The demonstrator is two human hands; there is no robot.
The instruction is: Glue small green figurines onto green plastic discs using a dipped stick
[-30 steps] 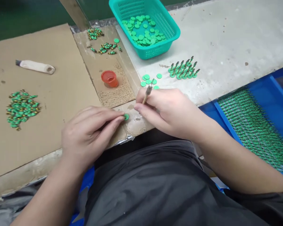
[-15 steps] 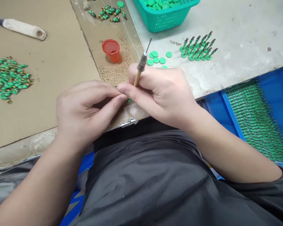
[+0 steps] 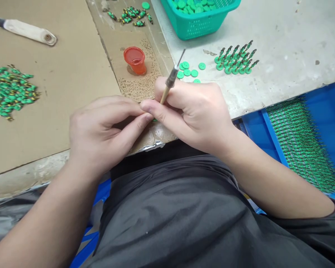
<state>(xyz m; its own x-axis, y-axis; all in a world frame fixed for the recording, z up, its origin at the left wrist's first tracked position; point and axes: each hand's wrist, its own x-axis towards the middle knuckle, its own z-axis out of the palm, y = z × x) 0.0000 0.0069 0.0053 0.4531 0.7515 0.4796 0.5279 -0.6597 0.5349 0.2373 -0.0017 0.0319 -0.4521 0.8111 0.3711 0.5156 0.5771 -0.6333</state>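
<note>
A: Left hand status?
B: Left hand [image 3: 106, 130]: fingers pressed together, tips closed on a small green disc [image 3: 155, 119], which is mostly hidden, at the front edge of the bench [image 3: 281, 44].
A: Right hand?
B: Right hand [image 3: 192, 111]: pinches a thin tool [image 3: 170, 80] with a wooden shaft, its metal tip pointing up and away. The forefinger touches the left fingertips.
A: Surroundings?
B: Red cup [image 3: 134, 59] just beyond the hands; loose discs [image 3: 190, 70] near it; teal basket [image 3: 198, 24] farther back; blue tray [image 3: 257, 130] at right
</note>
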